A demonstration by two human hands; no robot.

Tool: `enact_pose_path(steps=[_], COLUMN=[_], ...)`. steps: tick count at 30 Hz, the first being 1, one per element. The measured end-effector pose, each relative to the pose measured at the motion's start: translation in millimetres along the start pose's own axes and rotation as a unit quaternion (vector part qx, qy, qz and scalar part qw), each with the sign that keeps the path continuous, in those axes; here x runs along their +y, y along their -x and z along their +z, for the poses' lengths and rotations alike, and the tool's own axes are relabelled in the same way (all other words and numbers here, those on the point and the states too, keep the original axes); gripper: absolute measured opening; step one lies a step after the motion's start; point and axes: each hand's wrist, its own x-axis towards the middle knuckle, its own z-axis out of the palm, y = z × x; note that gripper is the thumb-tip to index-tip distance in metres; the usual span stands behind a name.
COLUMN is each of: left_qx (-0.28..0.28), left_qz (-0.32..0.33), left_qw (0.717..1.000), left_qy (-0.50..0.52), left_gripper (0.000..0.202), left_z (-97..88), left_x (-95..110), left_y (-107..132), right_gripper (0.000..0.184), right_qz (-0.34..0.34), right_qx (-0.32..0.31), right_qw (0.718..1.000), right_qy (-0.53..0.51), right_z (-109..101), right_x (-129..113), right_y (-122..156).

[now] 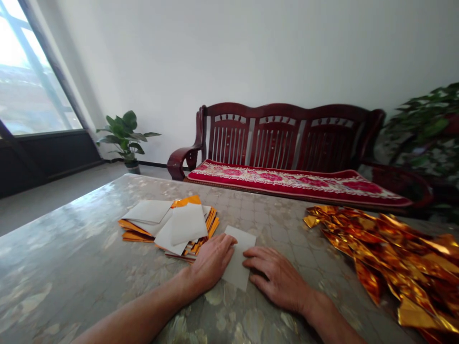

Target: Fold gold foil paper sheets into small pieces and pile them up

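A single white paper sheet (pixel 239 258) lies flat on the table (pixel 89 267) in front of me. My left hand (pixel 211 262) rests on its left edge, fingers together and lying flat. My right hand (pixel 278 279) presses on its right edge, fingers stretched out flat. Neither hand grips anything. Just left of my left hand sits a loose stack of square sheets (pixel 172 227), white on one side and gold-orange on the other.
A heap of folded gold foil pieces (pixel 390 260) covers the table's right side. Behind the table stands a dark red wooden bench (pixel 287 143) with a red cushion. A potted plant (pixel 125 138) stands by the window, another plant (pixel 430 129) at far right.
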Motion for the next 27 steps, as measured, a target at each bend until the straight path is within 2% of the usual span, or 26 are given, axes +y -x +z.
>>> enact_pose_path(steps=[6,10,15,17,22,26,27], left_qx=[-0.032,-0.039,-0.038,-0.037,-0.027,-0.027,-0.027], left_qz=[0.039,0.064,0.073,0.075,0.080,0.090,0.089], left_qw=[0.998,0.997,0.996,0.995,0.995,0.995,0.995], left_qy=[-0.021,-0.037,-0.045,-0.050,-0.050,-0.034,-0.031], left_gripper=[0.018,0.024,0.024,0.026,0.029,0.016,0.018], left_z=[-3.6,-1.8,0.0,1.2,5.8,6.4,6.0], left_x=[9.7,9.2,7.9,7.0,3.9,3.6,3.8], left_y=[1.6,3.8,4.7,4.1,0.9,-3.7,-4.8], right_gripper=[0.018,0.028,0.007,0.008,0.014,0.016,0.018], right_qz=[0.073,0.050,0.024,0.021,0.050,0.083,0.085], right_qx=[0.055,0.048,0.026,0.029,0.067,0.093,0.093], right_qw=[0.995,0.997,0.996,0.994,0.992,0.990,0.991], right_qy=[0.036,0.032,0.078,0.102,0.097,0.058,0.049], right_z=[-2.9,-6.5,-4.5,-1.8,3.9,3.9,3.0], right_x=[32.6,22.9,9.3,10.7,20.0,23.6,23.1], right_y=[7.6,7.0,3.6,3.4,4.5,4.7,4.6])
